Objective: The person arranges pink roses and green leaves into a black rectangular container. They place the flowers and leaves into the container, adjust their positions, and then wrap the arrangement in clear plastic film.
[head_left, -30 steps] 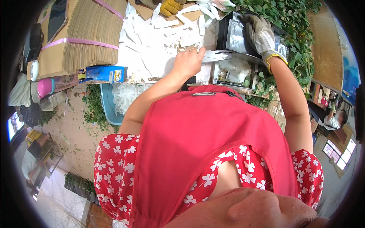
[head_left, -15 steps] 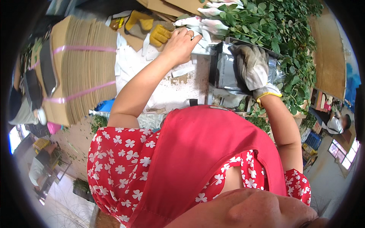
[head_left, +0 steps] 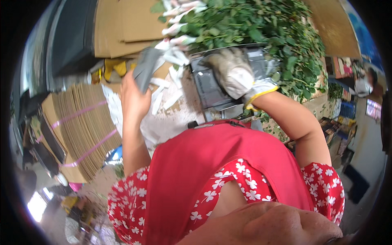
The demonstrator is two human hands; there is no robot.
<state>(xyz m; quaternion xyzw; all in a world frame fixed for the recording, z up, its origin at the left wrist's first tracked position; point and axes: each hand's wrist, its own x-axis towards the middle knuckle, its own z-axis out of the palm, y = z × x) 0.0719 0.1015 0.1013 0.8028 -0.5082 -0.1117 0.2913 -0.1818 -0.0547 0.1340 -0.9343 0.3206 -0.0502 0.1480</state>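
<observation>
"What's the setting now?"
"A cluttered workroom, with a pale, stained desk [head_left: 169,122] in front of the wearer's red apron [head_left: 196,157]. The whole view has swung since half a second ago, so the desk's things lie at a new slant."

"And the right hand [head_left: 236,73]?"
"In a grey-and-white work glove with a yellow-edged cuff, it lies across the dark, plastic-covered package [head_left: 206,81] in the black tray, just as before. The fingers are spread only narrowly; I cannot tell whether they grip anything underneath."

"The left hand [head_left: 134,92]?"
"That's the big change. Half a second ago it was up by the sleeved buds, near the tray. Now it is bare and well to the left, closed around a flat grey piece [head_left: 148,67], held upright above the desk. The piece is too blurred to identify."

"What's around it?"
"White strips [head_left: 173,100] are scattered between it and the tray. To its left stands a stack of flat cardboard [head_left: 81,126] bound with pink straps. A yellow work glove [head_left: 116,69] lies just beyond the hand."

"Further off?"
"Leafy stems [head_left: 237,26] spread behind the tray, with buds in white net sleeves [head_left: 175,29] at their left end. Large cardboard sheets [head_left: 134,20], showing more fully than before, lie beyond. A co-worker [head_left: 363,86] is far right."
</observation>
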